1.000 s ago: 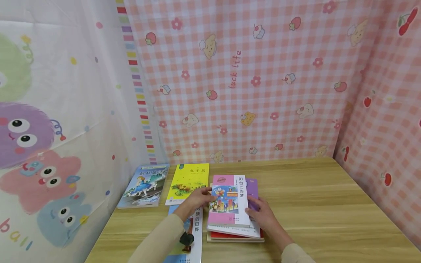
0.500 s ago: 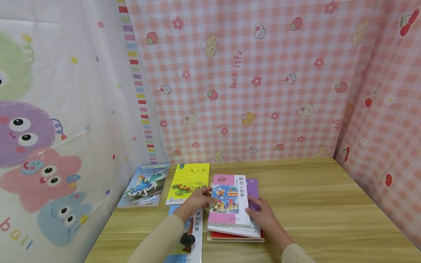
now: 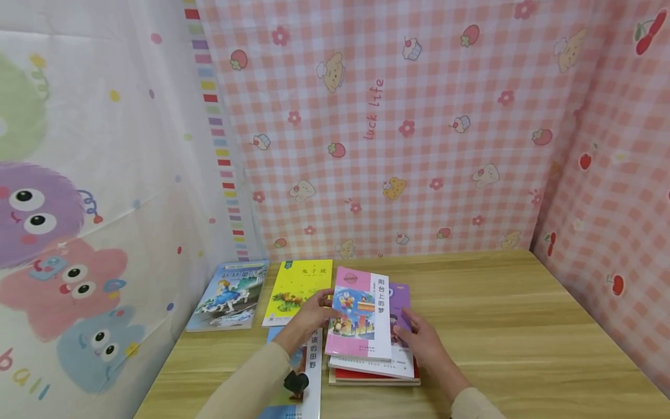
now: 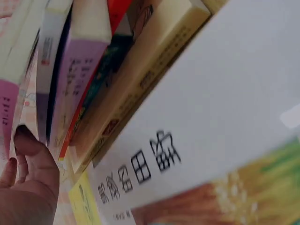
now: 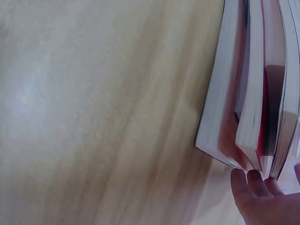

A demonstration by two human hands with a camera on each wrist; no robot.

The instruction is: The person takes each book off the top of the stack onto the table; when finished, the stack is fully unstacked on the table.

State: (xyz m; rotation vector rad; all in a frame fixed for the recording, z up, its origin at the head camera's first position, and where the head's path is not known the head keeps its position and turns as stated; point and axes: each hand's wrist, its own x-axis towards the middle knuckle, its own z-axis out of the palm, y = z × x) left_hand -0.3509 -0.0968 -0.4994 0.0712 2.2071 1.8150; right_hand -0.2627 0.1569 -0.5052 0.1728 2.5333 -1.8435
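A pink-and-white book [image 3: 356, 346] with a city picture on its cover tops a stack of several books. My left hand [image 3: 313, 317] grips it by its left edge. In the left wrist view its pink spine [image 4: 8, 110] stands apart from the books below, beside my left thumb [image 4: 29, 143]. A purple-covered book [image 3: 400, 295], a white one [image 3: 377, 367] and a red one [image 3: 356, 376] lie beneath. My right hand [image 3: 423, 343] is at the stack's right side, fingers loosely extended. In the right wrist view its fingertips [image 5: 238, 177] touch the lower books' edges.
Left of the stack, a blue-and-white book [image 3: 313, 384] lies flat, partly under my left forearm. Behind it are a yellow book [image 3: 303, 279] and a blue book [image 3: 230, 297] with a girl on it. The wooden table [image 3: 497, 326] extends right; a checked curtain [image 3: 445, 145] hangs behind.
The pink-and-white book has shifted left and slightly away, lifting with my left hand. My right hand has come off its right edge, and more of the purple cover shows.
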